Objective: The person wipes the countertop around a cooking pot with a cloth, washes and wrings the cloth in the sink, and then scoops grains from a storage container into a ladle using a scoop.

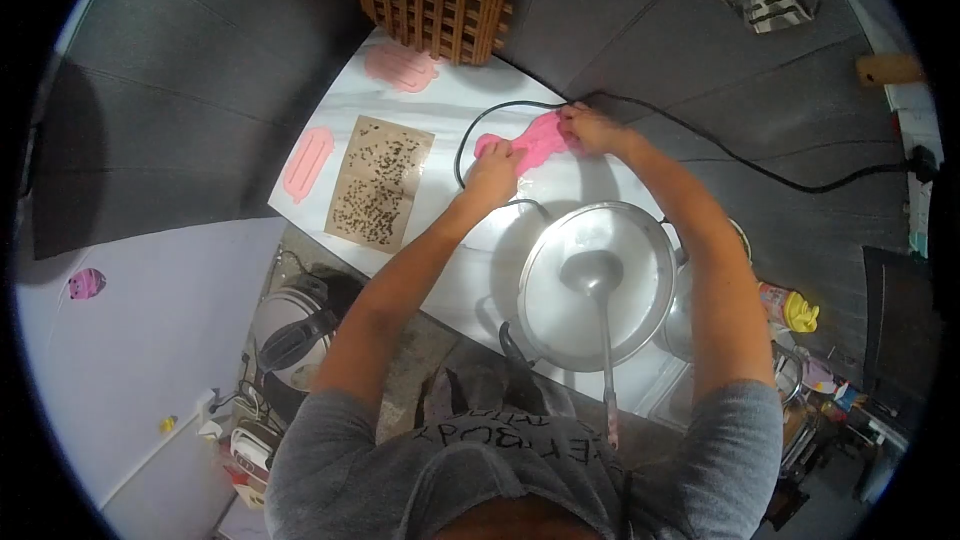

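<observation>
A bright pink cloth (542, 143) lies bunched on the white marbled counter (460, 130), close to the dark wall. My left hand (494, 172) presses down with curled fingers on its left end. At the cloth's upper right end, my right hand (590, 130) has its fingers closed on it, close to a black power cord (490, 112). Nearer to me stands a wide metal pan (545, 315). A metal ladle (603, 325) rests in it, its handle reaching over the rim toward me.
A brown sheet (380, 185) covered in dark specks lies left of my hands. Two pink slotted pieces (308, 165) lie on the counter's left part. Against the wall leans a wooden lattice (435, 0). A yellow-capped container (795, 310) stands right of my right arm.
</observation>
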A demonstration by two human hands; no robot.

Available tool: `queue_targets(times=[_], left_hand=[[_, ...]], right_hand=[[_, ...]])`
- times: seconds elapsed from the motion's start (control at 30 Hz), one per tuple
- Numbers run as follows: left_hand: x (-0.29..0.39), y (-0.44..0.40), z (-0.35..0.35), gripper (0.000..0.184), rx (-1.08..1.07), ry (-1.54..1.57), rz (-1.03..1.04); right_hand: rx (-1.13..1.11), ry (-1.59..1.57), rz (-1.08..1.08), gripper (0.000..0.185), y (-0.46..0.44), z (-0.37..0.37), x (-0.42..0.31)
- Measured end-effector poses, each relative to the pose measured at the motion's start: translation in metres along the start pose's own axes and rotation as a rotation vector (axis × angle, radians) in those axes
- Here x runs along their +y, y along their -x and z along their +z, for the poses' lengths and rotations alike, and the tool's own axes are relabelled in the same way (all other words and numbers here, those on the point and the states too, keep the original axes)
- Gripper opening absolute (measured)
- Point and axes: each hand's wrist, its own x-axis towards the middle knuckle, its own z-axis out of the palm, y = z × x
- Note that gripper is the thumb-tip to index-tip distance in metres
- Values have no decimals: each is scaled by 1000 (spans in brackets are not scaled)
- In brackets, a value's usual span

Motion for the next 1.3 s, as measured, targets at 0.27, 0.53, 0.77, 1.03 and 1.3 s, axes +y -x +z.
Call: queue_targets(times=[0.27, 0.53, 0.77, 1.03, 1.3], left_hand=[[-4, -2, 0, 47, -104, 99, 41], [-6, -5, -4, 42, -145, 96, 79], [-11, -25, -17, 39, -147, 147, 31], [2, -12, -22, 36, -265, 279, 139], [48, 67, -92, 28, 37, 560, -224]], right_hand=[[-51, 146, -47, 29, 8, 3, 4], [64, -20, -21, 16, 20, 7, 2], [148, -158, -5, 20, 35, 12, 9], [-133, -300, -20, 27, 51, 5, 23], [12, -445, 237, 28, 138, -44, -5]])
